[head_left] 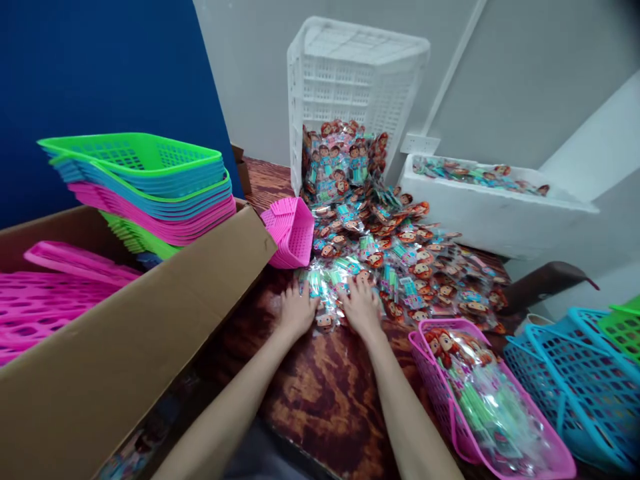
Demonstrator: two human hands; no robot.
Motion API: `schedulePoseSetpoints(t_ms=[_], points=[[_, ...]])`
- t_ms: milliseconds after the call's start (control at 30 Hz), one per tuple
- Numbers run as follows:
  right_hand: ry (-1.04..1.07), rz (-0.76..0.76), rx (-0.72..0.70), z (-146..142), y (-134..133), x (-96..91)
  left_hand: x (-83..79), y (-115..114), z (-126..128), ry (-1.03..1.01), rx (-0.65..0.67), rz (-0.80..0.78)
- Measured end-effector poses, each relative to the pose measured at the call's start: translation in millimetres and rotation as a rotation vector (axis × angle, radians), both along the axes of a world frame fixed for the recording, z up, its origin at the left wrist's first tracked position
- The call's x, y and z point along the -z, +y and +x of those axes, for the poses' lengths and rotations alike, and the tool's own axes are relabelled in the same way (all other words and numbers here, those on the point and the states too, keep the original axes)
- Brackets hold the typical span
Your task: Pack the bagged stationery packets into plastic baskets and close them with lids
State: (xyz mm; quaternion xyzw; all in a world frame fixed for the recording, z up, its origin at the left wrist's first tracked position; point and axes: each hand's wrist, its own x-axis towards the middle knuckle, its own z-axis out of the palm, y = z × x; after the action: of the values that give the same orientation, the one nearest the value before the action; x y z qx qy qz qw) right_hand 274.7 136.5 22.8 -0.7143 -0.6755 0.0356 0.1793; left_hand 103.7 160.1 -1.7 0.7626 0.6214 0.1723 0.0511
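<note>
My left hand (296, 308) and my right hand (361, 305) lie side by side, palms down with fingers spread, on the near edge of a big heap of small plastic-wrapped cartoon-doll packets (395, 247). A few packets (326, 293) sit between and under my fingers. Neither hand has lifted anything. The heap spills out of a tipped white crate (350, 73) onto the dark wooden table (320, 393).
A pink basket (493, 407) holding packets stands at my right, with blue baskets (570, 380) beyond. A small pink basket (293, 230) lies tipped by a cardboard box (130, 333) of pink baskets. Stacked coloured baskets (145, 187) sit behind; a white foam box (490, 207) at the back right.
</note>
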Motion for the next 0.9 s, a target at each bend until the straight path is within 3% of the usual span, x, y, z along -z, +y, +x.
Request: schedulePoseSetpoints(t_ms=[100,233,300,400,500,567,733,900], points=[[-0.108,0.024,-0.111,-7.2,-3.6,25.9,-1.9,-40.4,0.8,0.053,0.049,-0.009],[-0.098,0.05,-0.282,2.5,-65.3,47.9,-5.5,-110.0,-12.5,0.127,0.176,-0.052],[-0.08,0.013,-0.265,13.2,-92.4,49.1,-11.9,-127.1,-24.6,0.098,0.26,-0.102],[-0.046,-0.042,-0.163,25.7,-111.4,42.8,-24.2,-122.3,-43.8,0.025,0.339,-0.18],[-0.025,-0.041,-0.097,25.4,-110.9,34.5,-31.5,-99.6,-51.6,0.01,0.342,-0.127],[-0.059,-0.042,-0.061,18.9,-105.8,30.7,-30.9,-86.1,-46.7,0.003,0.386,-0.081],[-0.129,-0.028,0.028,6.2,-98.3,32.7,-19.1,-71.1,-23.4,0.109,0.638,-0.016],[0.003,-0.043,0.024,22.0,-101.7,38.4,-19.8,-72.8,-24.8,0.137,0.621,-0.001]])
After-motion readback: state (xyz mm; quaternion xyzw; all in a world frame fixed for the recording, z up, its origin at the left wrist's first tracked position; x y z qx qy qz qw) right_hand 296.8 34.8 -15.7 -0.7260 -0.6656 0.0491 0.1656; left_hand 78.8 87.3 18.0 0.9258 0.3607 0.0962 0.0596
